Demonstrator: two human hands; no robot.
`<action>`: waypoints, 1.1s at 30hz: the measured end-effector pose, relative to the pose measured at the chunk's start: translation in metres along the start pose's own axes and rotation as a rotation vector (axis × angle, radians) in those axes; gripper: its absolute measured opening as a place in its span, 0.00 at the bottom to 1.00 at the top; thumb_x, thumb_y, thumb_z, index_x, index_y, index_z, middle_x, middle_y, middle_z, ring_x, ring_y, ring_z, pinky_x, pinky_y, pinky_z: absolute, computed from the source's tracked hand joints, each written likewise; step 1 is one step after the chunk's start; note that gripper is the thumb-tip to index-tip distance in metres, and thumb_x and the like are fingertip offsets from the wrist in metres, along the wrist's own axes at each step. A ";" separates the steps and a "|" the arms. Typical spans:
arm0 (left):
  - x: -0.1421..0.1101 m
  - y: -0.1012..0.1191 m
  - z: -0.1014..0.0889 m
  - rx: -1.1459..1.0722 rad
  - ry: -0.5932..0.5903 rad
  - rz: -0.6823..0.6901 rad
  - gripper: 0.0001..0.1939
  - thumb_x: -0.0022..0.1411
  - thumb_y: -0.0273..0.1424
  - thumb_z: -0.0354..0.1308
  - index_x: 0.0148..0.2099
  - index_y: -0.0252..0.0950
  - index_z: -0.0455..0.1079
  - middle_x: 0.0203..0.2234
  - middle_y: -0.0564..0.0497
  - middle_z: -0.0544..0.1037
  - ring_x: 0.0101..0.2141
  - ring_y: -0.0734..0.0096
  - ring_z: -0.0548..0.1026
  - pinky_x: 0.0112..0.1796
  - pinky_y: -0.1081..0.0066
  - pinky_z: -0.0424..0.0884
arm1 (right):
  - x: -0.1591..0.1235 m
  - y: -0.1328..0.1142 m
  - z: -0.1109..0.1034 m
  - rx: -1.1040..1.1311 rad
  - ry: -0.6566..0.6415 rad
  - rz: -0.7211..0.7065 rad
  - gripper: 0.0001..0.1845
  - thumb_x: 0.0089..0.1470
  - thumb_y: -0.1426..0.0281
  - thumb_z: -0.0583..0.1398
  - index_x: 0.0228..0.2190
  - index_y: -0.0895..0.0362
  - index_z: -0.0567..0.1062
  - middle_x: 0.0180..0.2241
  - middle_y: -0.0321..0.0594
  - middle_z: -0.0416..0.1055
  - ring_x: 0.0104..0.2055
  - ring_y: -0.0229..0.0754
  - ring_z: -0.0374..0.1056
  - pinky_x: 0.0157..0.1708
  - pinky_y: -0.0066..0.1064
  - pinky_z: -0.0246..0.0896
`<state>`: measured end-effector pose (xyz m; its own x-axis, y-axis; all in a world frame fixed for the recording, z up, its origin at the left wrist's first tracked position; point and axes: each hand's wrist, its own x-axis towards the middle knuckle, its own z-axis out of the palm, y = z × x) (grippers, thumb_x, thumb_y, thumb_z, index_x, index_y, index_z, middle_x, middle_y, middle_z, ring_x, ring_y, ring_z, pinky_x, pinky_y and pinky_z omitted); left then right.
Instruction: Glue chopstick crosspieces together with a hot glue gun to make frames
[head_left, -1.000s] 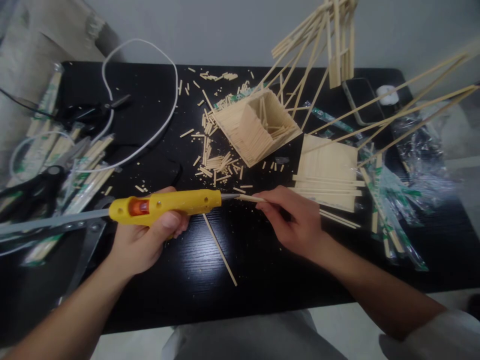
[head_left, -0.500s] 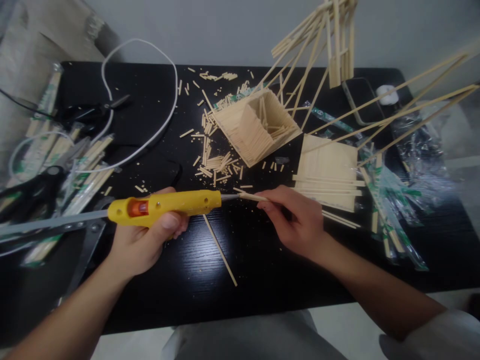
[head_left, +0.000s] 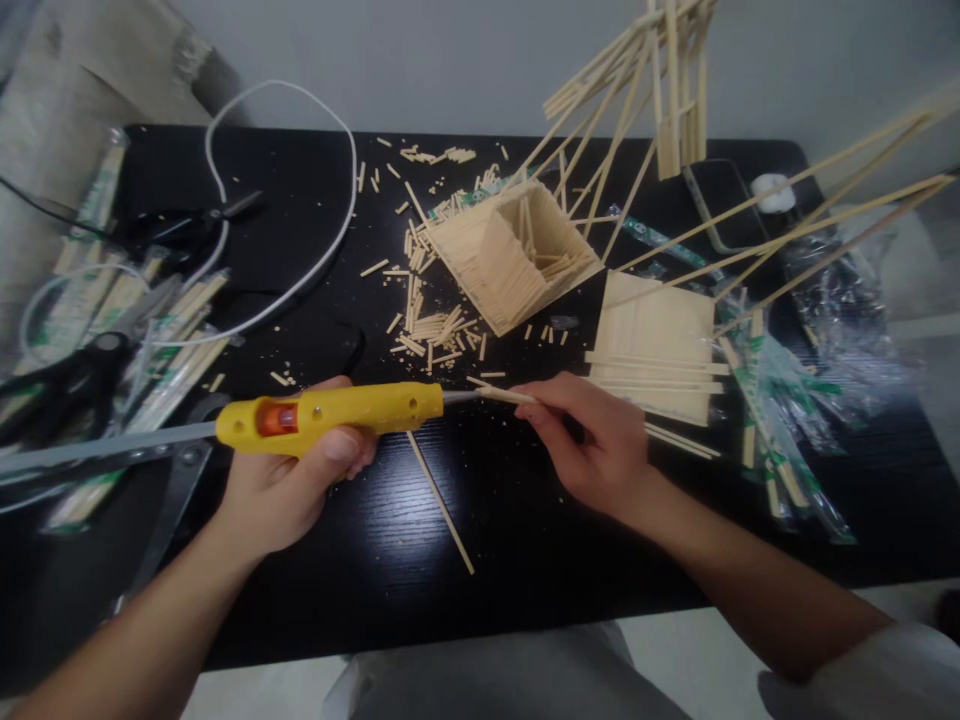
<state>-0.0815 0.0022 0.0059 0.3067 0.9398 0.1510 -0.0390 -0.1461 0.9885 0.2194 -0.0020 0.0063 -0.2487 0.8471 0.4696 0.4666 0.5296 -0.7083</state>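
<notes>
My left hand (head_left: 300, 490) is wrapped round a yellow hot glue gun (head_left: 360, 408) with a glue stick (head_left: 112, 442) reaching out of its back end. The gun's metal nozzle points right and meets, or nearly meets, the tip of a short wooden stick (head_left: 504, 395). Thumb and fingers of my right hand (head_left: 592, 435) pinch that stick at its right end. Below the nozzle lies a single long wooden stick (head_left: 442, 505) on the black table. Right of my right hand, loose sticks rest across a flat wooden panel (head_left: 652, 315).
Behind my hands stands a box-like stick structure (head_left: 517, 250), with cut stick pieces (head_left: 431, 325) scattered beside it. Tall stick frames (head_left: 679, 90) rise at the back right. Scissors (head_left: 82, 375), a white cable (head_left: 330, 250) and wrapped chopsticks (head_left: 180, 330) lie left; a phone (head_left: 720, 205) lies right.
Almost nothing differs. Both hands, the glue gun and the pinched stick hold the same position, with only a very slight shift of the view.
</notes>
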 end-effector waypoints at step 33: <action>-0.001 -0.002 -0.001 0.077 -0.016 0.033 0.17 0.75 0.46 0.58 0.36 0.42 0.74 0.24 0.52 0.73 0.22 0.72 0.71 0.19 0.70 0.66 | -0.001 0.000 0.003 0.043 0.006 -0.029 0.09 0.67 0.80 0.63 0.45 0.59 0.82 0.39 0.43 0.85 0.38 0.38 0.80 0.40 0.28 0.76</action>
<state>-0.0830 0.0019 0.0040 0.3220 0.9290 0.1823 0.0237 -0.2004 0.9794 0.2175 -0.0022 0.0042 -0.2564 0.8310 0.4936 0.4222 0.5556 -0.7162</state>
